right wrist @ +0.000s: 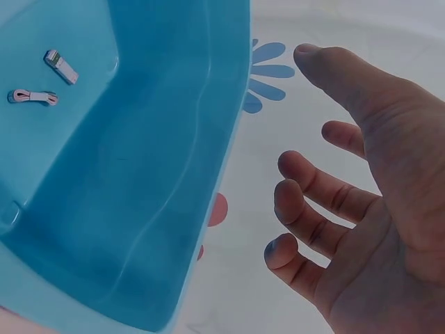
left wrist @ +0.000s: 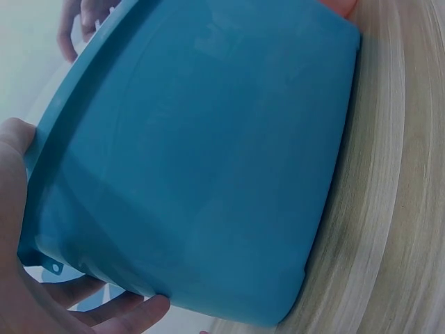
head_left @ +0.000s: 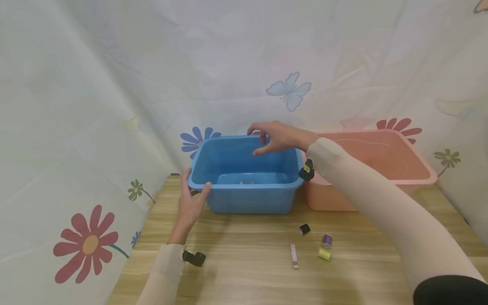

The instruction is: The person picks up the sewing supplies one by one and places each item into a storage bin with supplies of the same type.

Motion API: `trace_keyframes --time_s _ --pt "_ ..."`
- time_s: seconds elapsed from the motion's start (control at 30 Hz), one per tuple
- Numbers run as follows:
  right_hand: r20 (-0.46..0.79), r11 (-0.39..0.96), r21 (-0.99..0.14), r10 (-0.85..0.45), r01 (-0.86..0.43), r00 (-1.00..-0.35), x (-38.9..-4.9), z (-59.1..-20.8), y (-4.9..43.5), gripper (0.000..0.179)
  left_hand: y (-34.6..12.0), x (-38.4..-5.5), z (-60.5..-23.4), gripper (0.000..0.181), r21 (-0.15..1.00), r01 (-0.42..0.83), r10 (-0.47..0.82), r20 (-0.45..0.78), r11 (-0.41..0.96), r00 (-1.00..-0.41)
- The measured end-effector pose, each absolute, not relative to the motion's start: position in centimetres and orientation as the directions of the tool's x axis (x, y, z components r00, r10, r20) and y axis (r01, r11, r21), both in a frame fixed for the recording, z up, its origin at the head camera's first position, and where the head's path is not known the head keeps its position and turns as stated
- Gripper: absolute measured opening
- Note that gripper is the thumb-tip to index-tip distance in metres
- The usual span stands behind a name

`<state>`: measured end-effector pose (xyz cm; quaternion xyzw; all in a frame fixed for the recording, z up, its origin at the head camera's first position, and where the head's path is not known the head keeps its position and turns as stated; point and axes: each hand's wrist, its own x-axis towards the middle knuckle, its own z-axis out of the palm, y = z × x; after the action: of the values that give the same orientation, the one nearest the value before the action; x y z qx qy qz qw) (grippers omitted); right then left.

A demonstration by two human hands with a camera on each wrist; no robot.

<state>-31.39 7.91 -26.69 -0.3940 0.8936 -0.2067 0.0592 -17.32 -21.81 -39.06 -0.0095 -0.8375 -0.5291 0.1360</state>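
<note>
A blue plastic basin (head_left: 249, 201) stands at the back of the wooden table. My left hand (head_left: 190, 205) grips its front left corner, thumb (left wrist: 17, 133) at the rim and fingers (left wrist: 132, 316) against the outer side. Over the basin's back right part is my right hand (head_left: 277, 136), its fingers spread and loosely bent with nothing between them; the right wrist view shows it beside the rim. On the basin floor lie a small white-and-green block (right wrist: 61, 66) and a small bundled pale cord (right wrist: 33, 97).
To the right stands a pink basin (head_left: 331, 199), partly behind my right forearm. In front lie a black thread spool (head_left: 304, 229), a purple spool (head_left: 327, 240), a yellow spool (head_left: 324, 254) and a narrow pink-and-white item (head_left: 294, 256). A flowered curtain (head_left: 228, 84) hangs behind the table.
</note>
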Motion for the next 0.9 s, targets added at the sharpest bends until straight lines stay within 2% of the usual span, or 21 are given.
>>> trace_keyframes --time_s 0.9 --pt "0.147 0.572 -0.458 -0.706 -0.68 -0.693 -29.5 -26.5 11.4 0.063 -21.8 -17.1 -38.8 0.082 0.891 0.142 -0.143 0.223 0.43 -0.964"
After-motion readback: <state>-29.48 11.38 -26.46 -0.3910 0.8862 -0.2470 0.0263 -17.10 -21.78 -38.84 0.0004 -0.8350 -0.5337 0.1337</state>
